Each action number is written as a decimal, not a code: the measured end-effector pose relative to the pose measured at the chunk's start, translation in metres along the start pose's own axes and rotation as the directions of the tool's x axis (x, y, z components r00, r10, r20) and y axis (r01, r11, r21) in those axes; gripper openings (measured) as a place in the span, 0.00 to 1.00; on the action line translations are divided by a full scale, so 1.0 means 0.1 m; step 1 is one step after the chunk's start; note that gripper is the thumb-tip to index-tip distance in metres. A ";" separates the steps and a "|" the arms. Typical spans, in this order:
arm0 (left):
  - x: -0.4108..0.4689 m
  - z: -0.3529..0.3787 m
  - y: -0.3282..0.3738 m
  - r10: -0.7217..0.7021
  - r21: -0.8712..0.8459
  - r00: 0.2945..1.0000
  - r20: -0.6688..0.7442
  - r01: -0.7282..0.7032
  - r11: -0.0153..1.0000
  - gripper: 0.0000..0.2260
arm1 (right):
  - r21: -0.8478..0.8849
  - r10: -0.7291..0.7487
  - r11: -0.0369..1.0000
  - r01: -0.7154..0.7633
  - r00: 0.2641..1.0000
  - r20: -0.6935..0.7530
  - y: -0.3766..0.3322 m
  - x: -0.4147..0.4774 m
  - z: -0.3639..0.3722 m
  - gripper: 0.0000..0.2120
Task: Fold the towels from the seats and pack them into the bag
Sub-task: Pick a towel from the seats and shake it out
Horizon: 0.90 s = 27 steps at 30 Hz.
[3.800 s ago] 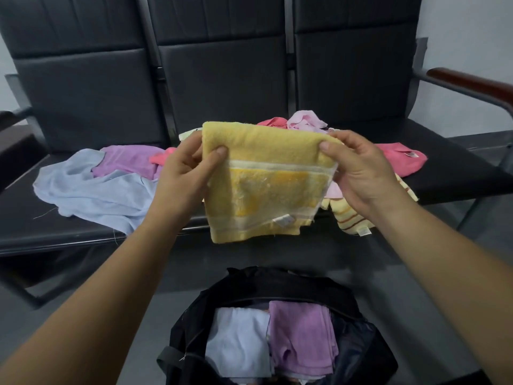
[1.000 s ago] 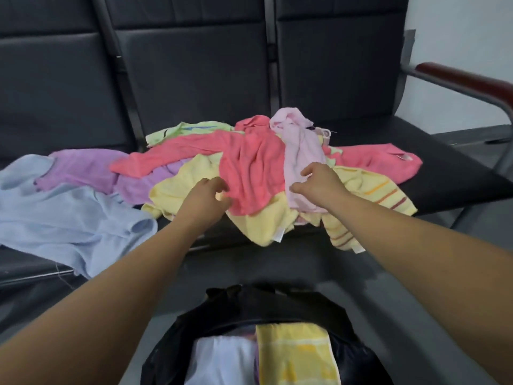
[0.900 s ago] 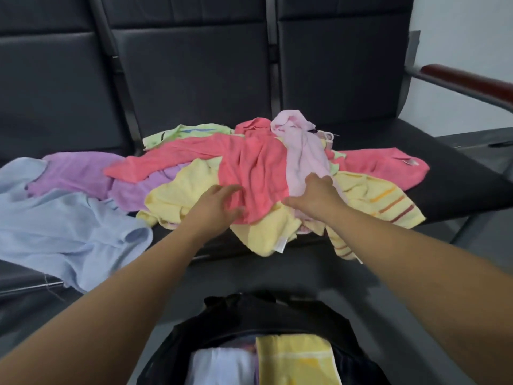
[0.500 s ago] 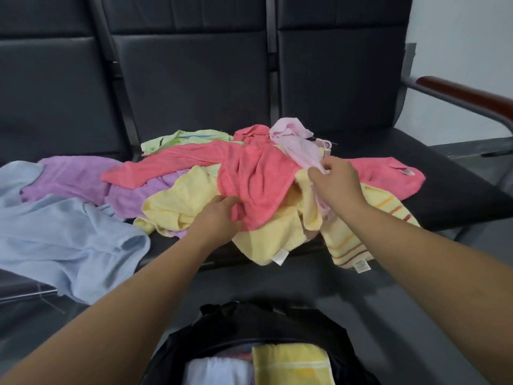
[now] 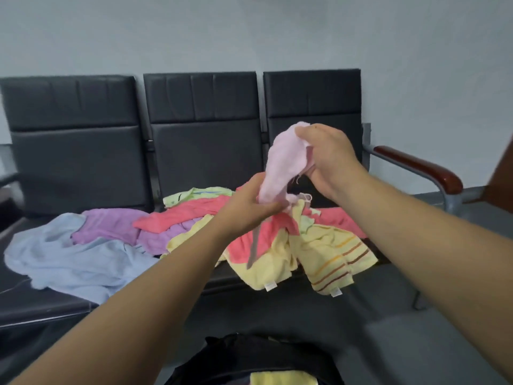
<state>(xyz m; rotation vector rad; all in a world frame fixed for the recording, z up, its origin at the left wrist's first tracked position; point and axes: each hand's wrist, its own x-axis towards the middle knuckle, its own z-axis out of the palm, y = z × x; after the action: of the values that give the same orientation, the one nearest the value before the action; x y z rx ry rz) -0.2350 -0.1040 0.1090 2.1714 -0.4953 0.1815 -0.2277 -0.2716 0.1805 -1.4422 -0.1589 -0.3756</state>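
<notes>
While above black seats (image 5: 202, 151) — grey wall (image 5: 249, 31) behind — pink towel (image 5: 281, 165) pinched: left grip (image 5: 247, 208), right grip (image 5: 327, 158).

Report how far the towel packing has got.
Done: a yellow towel lies in the black bag. In hand: the left hand and right hand both grip a pale pink towel, unfolded, above the pile. Left: a coral towel, striped yellow towel, purple towel and light blue towel, among others, lie loose on the seats.
</notes>
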 end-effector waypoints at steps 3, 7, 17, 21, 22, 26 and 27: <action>-0.03 -0.24 0.27 0.028 0.083 0.984 -0.175 -0.013 0.996 0.06 | -0.017 -0.058 0.998 0.058 0.998 -0.017 -0.44 -0.04 0.00 0.08; -0.18 -0.69 0.60 -0.041 -0.087 0.982 -0.184 0.025 0.996 0.09 | -0.296 -0.067 0.955 0.021 0.987 -0.146 -0.85 -0.08 -0.06 0.10; -0.45 -1.63 1.51 0.090 -0.276 0.993 -0.071 -0.106 0.955 0.07 | 0.078 0.051 0.994 -0.070 0.974 0.222 -1.51 -0.14 -0.27 0.14; -0.47 -1.75 1.36 0.016 0.324 1.000 0.023 -0.022 0.946 0.09 | -0.357 0.172 0.933 -0.039 0.922 0.348 -1.37 -0.20 -0.35 0.18; -0.49 -1.76 1.31 0.029 0.401 1.000 0.008 -0.029 0.916 0.07 | -0.415 0.208 0.910 -0.024 0.891 0.405 -1.33 -0.24 -0.37 0.20; -0.55 -1.79 1.06 0.011 0.417 0.993 -0.116 0.039 0.908 0.05 | -0.530 0.313 0.847 0.044 0.763 0.565 -1.22 -0.34 -0.41 0.18; -0.57 -1.78 0.98 -0.027 0.399 0.991 -0.134 0.079 0.914 0.06 | -0.583 0.346 0.809 0.076 0.741 0.576 -1.20 -0.37 -0.42 0.15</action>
<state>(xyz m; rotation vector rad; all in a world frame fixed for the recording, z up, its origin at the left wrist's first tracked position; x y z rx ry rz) -0.3188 0.0014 0.2718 2.5533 -0.3470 0.4201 -0.3085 -0.3174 0.2751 -2.1480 -0.5467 0.2835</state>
